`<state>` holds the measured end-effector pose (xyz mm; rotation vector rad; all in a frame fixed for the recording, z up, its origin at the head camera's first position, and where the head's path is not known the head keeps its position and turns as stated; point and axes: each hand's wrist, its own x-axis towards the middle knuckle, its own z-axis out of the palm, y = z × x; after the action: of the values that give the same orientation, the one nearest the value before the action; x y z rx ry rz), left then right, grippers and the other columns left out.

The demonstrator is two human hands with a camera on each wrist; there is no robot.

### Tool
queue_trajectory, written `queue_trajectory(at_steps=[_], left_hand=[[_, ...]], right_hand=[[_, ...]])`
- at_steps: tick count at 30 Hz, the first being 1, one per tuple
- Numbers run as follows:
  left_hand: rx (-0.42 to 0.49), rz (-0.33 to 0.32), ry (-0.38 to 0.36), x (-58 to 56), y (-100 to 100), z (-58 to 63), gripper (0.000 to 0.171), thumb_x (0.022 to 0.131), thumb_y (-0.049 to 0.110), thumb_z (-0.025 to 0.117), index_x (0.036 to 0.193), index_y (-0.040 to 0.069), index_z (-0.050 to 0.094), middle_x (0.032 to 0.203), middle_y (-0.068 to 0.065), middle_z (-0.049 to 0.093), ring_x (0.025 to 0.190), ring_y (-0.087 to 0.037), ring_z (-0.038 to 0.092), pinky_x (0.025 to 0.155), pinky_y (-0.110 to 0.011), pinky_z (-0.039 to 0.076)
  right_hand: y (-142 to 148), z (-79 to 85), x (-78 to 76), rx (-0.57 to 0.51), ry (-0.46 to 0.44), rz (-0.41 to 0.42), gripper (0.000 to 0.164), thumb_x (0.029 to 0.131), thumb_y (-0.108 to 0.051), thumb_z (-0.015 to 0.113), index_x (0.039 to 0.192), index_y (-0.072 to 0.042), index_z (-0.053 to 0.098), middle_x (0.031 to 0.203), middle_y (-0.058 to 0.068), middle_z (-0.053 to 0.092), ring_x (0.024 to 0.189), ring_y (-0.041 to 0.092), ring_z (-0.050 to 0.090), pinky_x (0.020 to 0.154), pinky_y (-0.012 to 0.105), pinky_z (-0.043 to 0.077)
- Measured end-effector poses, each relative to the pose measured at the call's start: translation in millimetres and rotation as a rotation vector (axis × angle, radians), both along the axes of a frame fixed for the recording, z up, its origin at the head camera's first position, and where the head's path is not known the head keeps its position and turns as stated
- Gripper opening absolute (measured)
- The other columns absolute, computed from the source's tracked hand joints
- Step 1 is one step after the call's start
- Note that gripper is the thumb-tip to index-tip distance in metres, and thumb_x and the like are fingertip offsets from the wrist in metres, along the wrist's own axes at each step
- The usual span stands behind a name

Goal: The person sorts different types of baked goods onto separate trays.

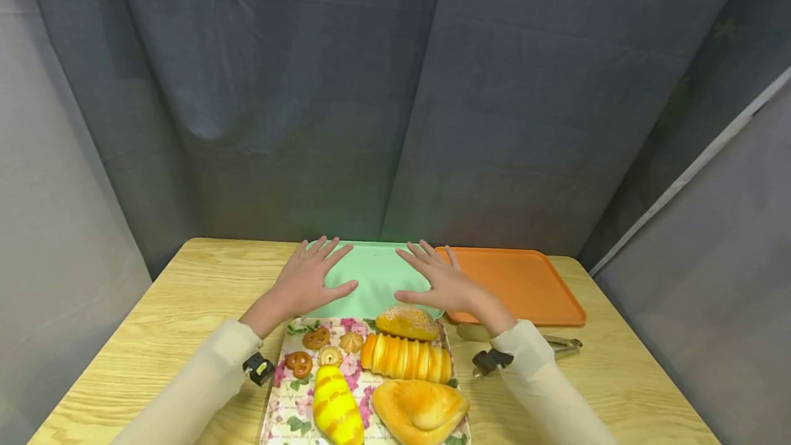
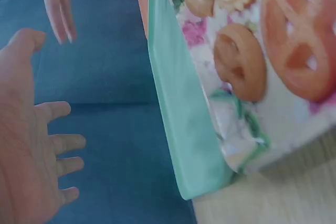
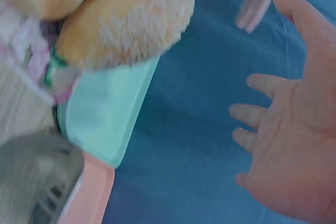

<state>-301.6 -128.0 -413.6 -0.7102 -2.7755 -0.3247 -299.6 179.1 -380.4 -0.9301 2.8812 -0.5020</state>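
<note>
Left hand (image 1: 309, 281) and right hand (image 1: 443, 281) are held empty, fingers spread. Green tray (image 1: 375, 280) is seen between them; bun (image 1: 406, 323), wristward, could be knocked if right hand is swept low.

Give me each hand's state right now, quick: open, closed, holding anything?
Left hand: open, holding nothing.
Right hand: open, holding nothing.

No text, label, brand, number or sign can be read.
</note>
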Motion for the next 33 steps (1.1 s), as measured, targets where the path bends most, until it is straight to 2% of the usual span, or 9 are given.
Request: queue_trajectory(at_steps=[3, 6, 10, 13, 16, 21, 26, 29, 33], left_hand=[[0.034, 0.011, -0.010, -1.8, -10.2, -6.9, 0.076, 0.094, 0.064, 0.055, 0.155, 0.018, 0.045, 0.153, -0.016, 0.051, 0.144, -0.041, 0.044, 0.118, -0.065, 0.027], [0.085, 0.036, -0.068, -3.3, -22.9, -13.9, 0.074, 0.093, 0.061, 0.059, 0.152, 0.016, 0.049, 0.143, -0.015, 0.061, 0.133, -0.039, 0.055, 0.113, -0.063, 0.035], [0.162, 0.078, -0.189, -5.8, -40.9, -22.2, 0.067, 0.093, 0.055, 0.065, 0.145, 0.014, 0.055, 0.123, -0.012, 0.069, 0.105, -0.029, 0.066, 0.089, -0.052, 0.051], [0.235, 0.077, -0.299, -6.2, -52.8, -25.8, 0.057, 0.093, 0.048, 0.069, 0.136, 0.012, 0.059, 0.102, -0.007, 0.069, 0.080, -0.019, 0.063, 0.067, -0.040, 0.049], [0.306, 0.043, -0.402, -5.6, -62.6, -29.7, 0.045, 0.091, 0.042, 0.073, 0.120, 0.009, 0.063, 0.086, -0.002, 0.066, 0.067, -0.014, 0.056, 0.061, -0.033, 0.043], [0.404, -0.035, -0.541, -4.4, -73.7, -38.8, 0.028, 0.087, 0.029, 0.077, 0.098, 0.007, 0.064, 0.074, -0.003, 0.062, 0.063, -0.012, 0.051, 0.060, -0.030, 0.043], [0.485, -0.113, -0.668, -2.6, -79.4, -43.8, 0.010, 0.087, 0.011, 0.074, 0.090, 0.002, 0.069, 0.070, -0.012, 0.069, 0.060, -0.016, 0.058, 0.056, -0.030, 0.045], [0.492, -0.139, -0.682, -2.3, -81.4, -45.8, 0.006, 0.085, 0.006, 0.073, 0.087, 0.000, 0.072, 0.069, -0.012, 0.070, 0.059, -0.017, 0.061, 0.054, -0.030, 0.045], [0.494, -0.139, -0.681, -2.7, -82.5, -47.8, 0.004, 0.083, 0.004, 0.075, 0.086, 0.001, 0.074, 0.068, -0.011, 0.070, 0.058, -0.016, 0.059, 0.054, -0.030, 0.045]], right_hand=[[16.0, 2.8, 0.5, -0.007, -0.030, 0.009, 0.089, 0.092, -0.061, 0.064, 0.163, -0.028, 0.022, 0.171, 0.008, 0.015, 0.159, 0.035, 0.003, 0.118, 0.070, -0.009], [35.2, 5.1, 0.9, 0.000, -0.062, 0.012, 0.090, 0.090, -0.059, 0.069, 0.162, -0.026, 0.028, 0.170, 0.009, 0.021, 0.158, 0.039, 0.008, 0.117, 0.073, -0.005], [65.2, 5.6, 0.9, 0.015, -0.081, 0.030, 0.092, 0.084, -0.056, 0.076, 0.159, -0.022, 0.035, 0.165, 0.011, 0.033, 0.154, 0.044, 0.020, 0.114, 0.077, 0.004], [87.8, 5.7, 3.2, 0.037, -0.102, 0.037, 0.095, 0.079, -0.055, 0.082, 0.157, -0.018, 0.040, 0.160, 0.015, 0.041, 0.149, 0.048, 0.028, 0.111, 0.077, 0.012], [109.1, 6.8, 7.9, 0.075, -0.149, 0.031, 0.097, 0.075, -0.053, 0.086, 0.154, -0.014, 0.045, 0.156, 0.017, 0.046, 0.143, 0.048, 0.038, 0.111, 0.073, 0.024], [141.1, 8.0, 16.3, 0.084, -0.307, 0.015, 0.087, 0.072, -0.040, 0.092, 0.142, -0.004, 0.054, 0.143, 0.021, 0.055, 0.127, 0.047, 0.052, 0.097, 0.059, 0.048], [167.3, 9.7, 24.0, 0.070, -0.507, -0.056, 0.068, 0.072, -0.022, 0.093, 0.128, -0.004, 0.060, 0.130, 0.022, 0.055, 0.117, 0.044, 0.053, 0.090, 0.056, 0.050], [178.6, 8.8, 28.2, 0.079, -0.584, -0.122, 0.066, 0.070, -0.013, 0.093, 0.126, -0.005, 0.060, 0.131, 0.023, 0.053, 0.120, 0.049, 0.051, 0.092, 0.058, 0.051], [187.1, 1.0, 32.2, 0.085, -0.601, -0.161, 0.068, 0.068, -0.008, 0.094, 0.128, -0.006, 0.060, 0.135, 0.024, 0.051, 0.122, 0.050, 0.050, 0.092, 0.055, 0.053]])
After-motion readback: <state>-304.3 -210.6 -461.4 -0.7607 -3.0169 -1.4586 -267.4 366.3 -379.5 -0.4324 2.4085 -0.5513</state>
